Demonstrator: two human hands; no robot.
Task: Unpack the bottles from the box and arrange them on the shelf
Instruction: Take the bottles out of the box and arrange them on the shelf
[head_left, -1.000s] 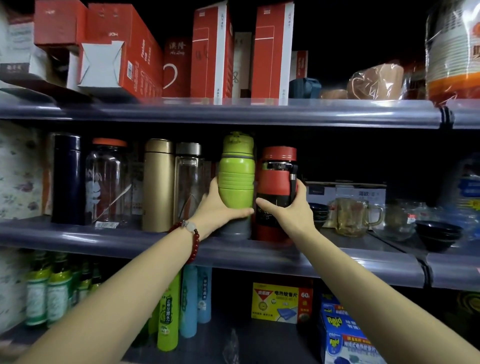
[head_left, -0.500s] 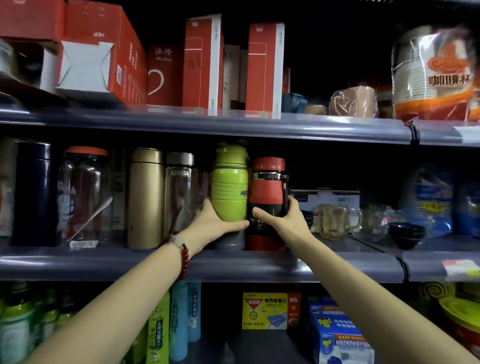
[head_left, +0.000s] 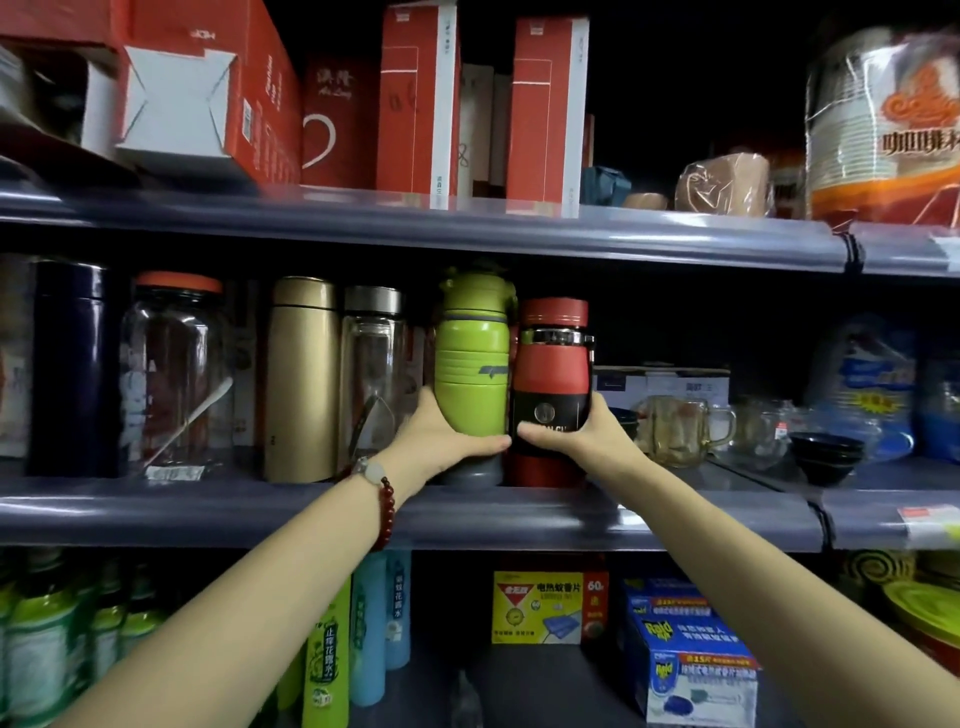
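Head view, looking up the forearms to the middle shelf (head_left: 519, 512). Left hand (head_left: 441, 441) grips the green bottle (head_left: 471, 374) low on its body, thumb across the front, fingers curled round behind and out of sight. Right hand (head_left: 576, 434) grips the red bottle (head_left: 553, 389) the same way, thumb across the black band. Both bottles stand upright near the front edge of the middle shelf, touching or nearly touching each other; whether their bases bear full weight cannot be told. Step in hand, by my reading: seating the pair in the row. To do it well, keep both vertical, slide them back from the front edge in line with the gold flask (head_left: 301, 384) and clear bottle (head_left: 373, 374) at left, then release one hand at a time so neither tips. Glass mug (head_left: 680, 428) and dark bowls (head_left: 826, 457) sit just right of the red bottle; avoid nudging them. Upper shelf carries red cartons (head_left: 418, 98); lower shelf holds spray bottles and boxed goods. Back of the shelving is dark. No unpacking box in view.
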